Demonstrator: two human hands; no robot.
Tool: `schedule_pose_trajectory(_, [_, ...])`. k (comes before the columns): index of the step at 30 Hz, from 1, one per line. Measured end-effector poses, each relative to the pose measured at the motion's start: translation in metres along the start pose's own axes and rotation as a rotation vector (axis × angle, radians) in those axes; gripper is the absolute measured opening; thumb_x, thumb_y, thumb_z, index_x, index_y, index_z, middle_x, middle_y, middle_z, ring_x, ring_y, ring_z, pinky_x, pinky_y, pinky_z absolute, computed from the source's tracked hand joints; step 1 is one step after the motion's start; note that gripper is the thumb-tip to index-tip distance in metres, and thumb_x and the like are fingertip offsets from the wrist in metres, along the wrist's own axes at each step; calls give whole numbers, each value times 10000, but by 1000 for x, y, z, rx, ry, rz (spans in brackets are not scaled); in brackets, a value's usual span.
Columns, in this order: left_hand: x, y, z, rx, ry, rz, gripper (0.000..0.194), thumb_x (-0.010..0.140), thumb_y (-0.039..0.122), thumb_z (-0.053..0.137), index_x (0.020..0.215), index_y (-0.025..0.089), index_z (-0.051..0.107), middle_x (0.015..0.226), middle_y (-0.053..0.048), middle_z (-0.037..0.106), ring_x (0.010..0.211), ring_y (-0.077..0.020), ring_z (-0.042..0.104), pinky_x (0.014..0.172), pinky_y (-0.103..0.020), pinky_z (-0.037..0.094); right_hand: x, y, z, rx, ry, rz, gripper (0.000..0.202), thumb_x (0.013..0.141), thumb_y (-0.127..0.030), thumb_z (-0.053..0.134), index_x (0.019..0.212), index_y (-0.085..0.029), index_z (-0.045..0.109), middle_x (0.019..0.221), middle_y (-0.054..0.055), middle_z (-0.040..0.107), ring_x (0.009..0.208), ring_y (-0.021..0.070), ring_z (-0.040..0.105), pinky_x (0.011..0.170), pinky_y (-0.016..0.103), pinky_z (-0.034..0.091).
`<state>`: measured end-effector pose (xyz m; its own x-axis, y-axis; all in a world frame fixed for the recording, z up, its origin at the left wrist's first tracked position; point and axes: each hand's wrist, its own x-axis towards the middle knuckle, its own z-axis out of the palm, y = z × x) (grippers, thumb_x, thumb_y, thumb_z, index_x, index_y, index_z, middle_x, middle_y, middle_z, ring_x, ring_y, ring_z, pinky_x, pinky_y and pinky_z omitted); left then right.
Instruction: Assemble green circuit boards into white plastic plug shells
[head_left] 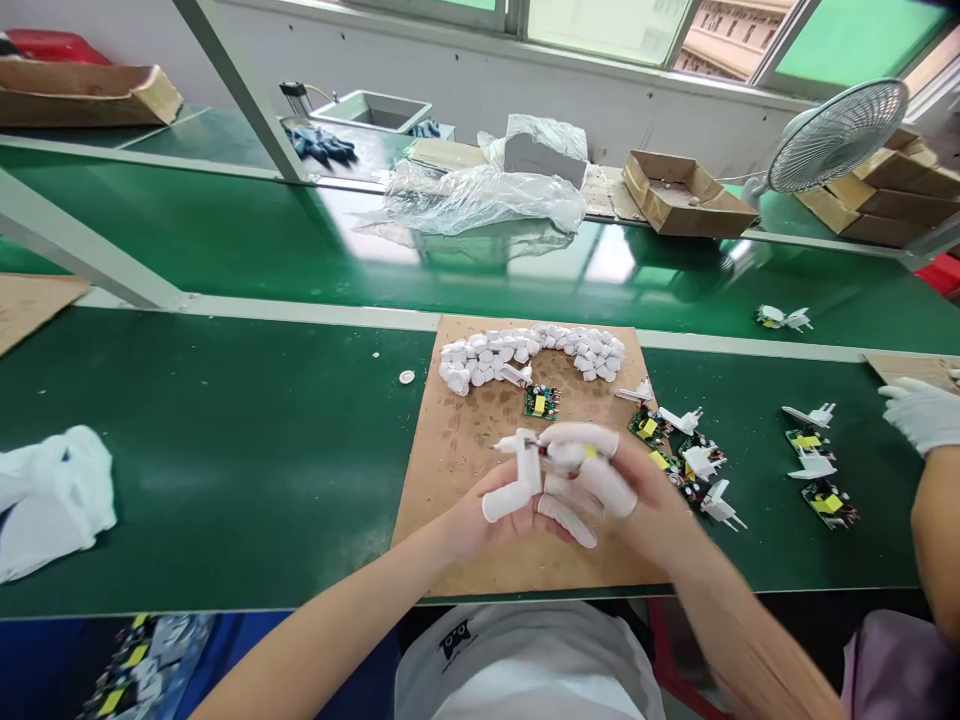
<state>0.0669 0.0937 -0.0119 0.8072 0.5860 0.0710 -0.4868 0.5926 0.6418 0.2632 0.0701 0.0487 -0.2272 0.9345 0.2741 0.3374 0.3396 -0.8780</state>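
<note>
Both my hands meet above the cardboard sheet (465,470), with white finger covers on several fingertips. My left hand (502,505) pinches a small white plastic plug piece (508,442) between thumb and forefinger. Close against it, my right hand (600,475) is closed around a small circuit board; only a bit of yellow shows between the fingers. Dark wires seem to run between the two parts. Beyond the hands lies another circuit board (541,403) with a white plug piece (517,375) beside it. A curved heap of small white caps (487,355) lies behind them.
Several boards with white plug pieces (701,461) lie at the sheet's right edge, and more boards (827,503) farther right. A co-worker's gloved hand (922,412) is at the far right. White cloth (56,500) lies left. Behind are plastic film (480,195), a box (682,195) and a fan (836,135).
</note>
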Motion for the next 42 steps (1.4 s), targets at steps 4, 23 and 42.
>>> schedule_pose_trajectory(4, [4, -1, -4, 36, 58, -53, 630, 940, 676, 647, 1468, 335, 599, 1140, -107, 809, 855, -265, 816, 767, -369, 590, 78, 29, -56, -197, 139, 303, 422, 1089, -476, 477, 1249, -205, 758, 1083, 83, 818, 836, 215, 753, 685, 317, 632])
schedule_pose_trajectory(23, [15, 6, 5, 279, 531, -302, 556, 691, 607, 850, 980, 146, 738, 827, -66, 772, 663, -214, 746, 658, -321, 514, 67, 56, -114, -960, -289, 574, 205, 795, -201, 836, 983, -166, 762, 1064, 126, 752, 870, 267, 722, 717, 315, 534])
schedule_pose_trajectory(42, [16, -1, 7, 55, 470, -162, 794, 495, 677, 985, 1060, 172, 750, 832, -65, 790, 672, -250, 767, 580, -310, 563, 79, 14, -56, -326, -564, 64, 191, 985, -338, 669, 1129, -219, 704, 1353, 122, 705, 1109, 211, 723, 890, 339, 618])
